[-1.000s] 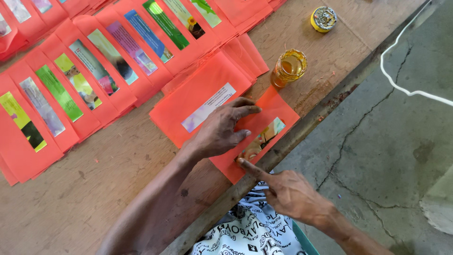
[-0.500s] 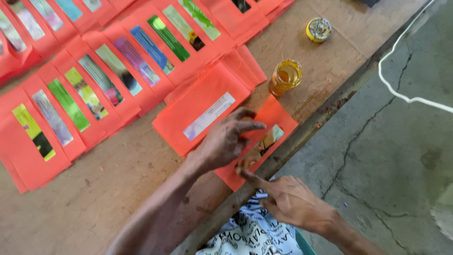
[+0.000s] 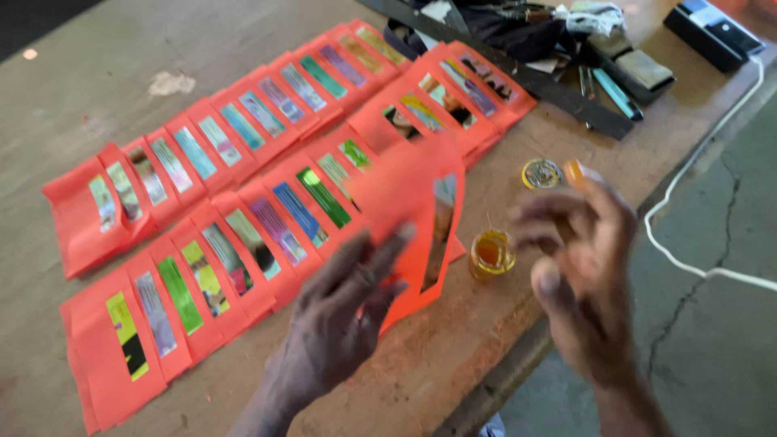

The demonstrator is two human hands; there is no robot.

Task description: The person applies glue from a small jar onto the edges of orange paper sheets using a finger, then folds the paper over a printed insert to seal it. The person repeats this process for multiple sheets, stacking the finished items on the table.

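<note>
Orange paper filled most of what could be seen. The left hand (image 3: 344, 311) held up one orange envelope (image 3: 417, 222), its fingers spread flat against the back of it. The envelope stood tilted above the table (image 3: 97, 48), with a long picture strip on its front edge. It was lifted off the wood, not lying down.

The right hand (image 3: 579, 267) was raised in the air beside it. It held nothing. Its fingers were half curled and blurry, so it was moving fast. It did not touch the envelope.

A small glass jar (image 3: 491, 252) with yellow stuff inside sat on the table between the two hands, just beside the low corner of the envelope. A little round tin (image 3: 541, 173) sat a bit farther back. Two long rows of orange envelopes (image 3: 243, 235) lay side by side over the table, each with a bright strip.

The jar looked like the risky thing. It stood very near the envelope and near the quick right hand. A bump from either one could tip it, and the yellow stuff could spill on the wood and on the nearby envelopes. The held envelope could also slip, since only flat fingers pressed on it.
</note>
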